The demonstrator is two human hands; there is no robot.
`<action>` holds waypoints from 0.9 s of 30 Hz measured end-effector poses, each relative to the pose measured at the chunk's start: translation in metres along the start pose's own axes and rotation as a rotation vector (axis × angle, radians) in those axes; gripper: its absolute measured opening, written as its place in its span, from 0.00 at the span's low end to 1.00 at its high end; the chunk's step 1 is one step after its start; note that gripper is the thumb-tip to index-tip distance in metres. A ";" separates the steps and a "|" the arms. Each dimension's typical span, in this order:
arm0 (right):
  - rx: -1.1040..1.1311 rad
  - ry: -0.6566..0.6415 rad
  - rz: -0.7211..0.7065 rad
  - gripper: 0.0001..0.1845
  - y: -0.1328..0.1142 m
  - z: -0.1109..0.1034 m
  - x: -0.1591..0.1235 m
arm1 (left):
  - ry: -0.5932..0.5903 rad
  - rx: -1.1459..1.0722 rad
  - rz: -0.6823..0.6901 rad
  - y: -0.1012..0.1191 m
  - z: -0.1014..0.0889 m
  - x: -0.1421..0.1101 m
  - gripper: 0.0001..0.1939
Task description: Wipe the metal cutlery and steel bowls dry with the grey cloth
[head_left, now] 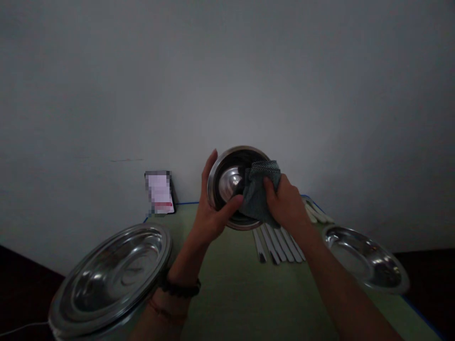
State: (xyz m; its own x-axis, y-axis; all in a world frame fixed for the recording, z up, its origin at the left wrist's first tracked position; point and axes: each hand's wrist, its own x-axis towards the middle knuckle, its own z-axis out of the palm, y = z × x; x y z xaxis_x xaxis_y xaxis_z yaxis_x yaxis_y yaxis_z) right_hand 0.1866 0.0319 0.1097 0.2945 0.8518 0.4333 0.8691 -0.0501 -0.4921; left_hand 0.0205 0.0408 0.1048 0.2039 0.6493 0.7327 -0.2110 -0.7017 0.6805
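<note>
A round stainless steel bowl (227, 182) is held up above the table, its inside turned toward me. My left hand (211, 208) grips its left side, thumb over the inner wall and fingers behind the rim. In my right hand (286, 199) a dark grey-green cloth (258, 194) is bunched. The cloth lies over the right part of the bowl's rim and inside. The right fingers behind the cloth are partly hidden.
Stacked large steel basins (117, 274) stand at the left of the green table (241, 293). A phone (159, 192) leans on the wall. Several flat-handled utensils (280, 246) lie behind the bowl, with white-handled pieces (316, 213) and a steel dish (366, 258) to the right.
</note>
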 end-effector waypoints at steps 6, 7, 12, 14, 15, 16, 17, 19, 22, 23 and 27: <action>-0.041 -0.079 -0.116 0.18 0.002 -0.003 0.001 | -0.127 -0.030 -0.180 0.002 -0.022 0.003 0.41; -0.061 -0.090 -0.136 0.18 0.003 -0.004 0.001 | -0.181 -0.050 -0.219 0.003 -0.025 0.004 0.41; -0.104 -0.112 -0.113 0.18 0.005 -0.005 0.003 | -0.242 -0.094 -0.281 0.003 -0.022 0.004 0.39; -0.087 -0.082 -0.049 0.18 0.004 -0.003 0.002 | -0.170 -0.091 -0.230 0.002 -0.015 0.004 0.37; -0.067 -0.062 -0.019 0.18 0.004 -0.001 0.002 | -0.137 -0.081 -0.191 0.002 -0.012 0.004 0.38; -0.044 -0.041 0.009 0.18 0.003 0.000 0.002 | -0.107 -0.061 -0.151 0.002 -0.008 0.003 0.39; -0.022 -0.024 0.030 0.18 0.003 0.002 0.001 | -0.073 -0.030 -0.109 0.001 -0.005 0.003 0.40; 0.016 -0.004 0.043 0.19 0.002 0.004 0.001 | 0.014 0.059 -0.035 0.001 0.000 0.002 0.40; 0.061 -0.006 0.002 0.18 0.003 0.006 0.000 | 0.122 0.169 0.027 0.001 -0.001 0.001 0.36; 0.069 -0.009 -0.017 0.18 0.003 0.006 0.000 | 0.119 0.186 0.023 0.000 -0.003 0.001 0.35; 0.037 -0.030 -0.084 0.17 0.006 0.001 0.002 | -0.039 0.152 -0.092 0.002 -0.019 0.004 0.34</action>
State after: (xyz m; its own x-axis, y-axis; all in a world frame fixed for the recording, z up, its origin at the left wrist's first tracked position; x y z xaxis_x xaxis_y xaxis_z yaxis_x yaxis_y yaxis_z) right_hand 0.1916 0.0339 0.1067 0.2083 0.8672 0.4522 0.8751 0.0413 -0.4823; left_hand 0.0030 0.0473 0.1089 0.2534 0.7028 0.6647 -0.0432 -0.6782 0.7336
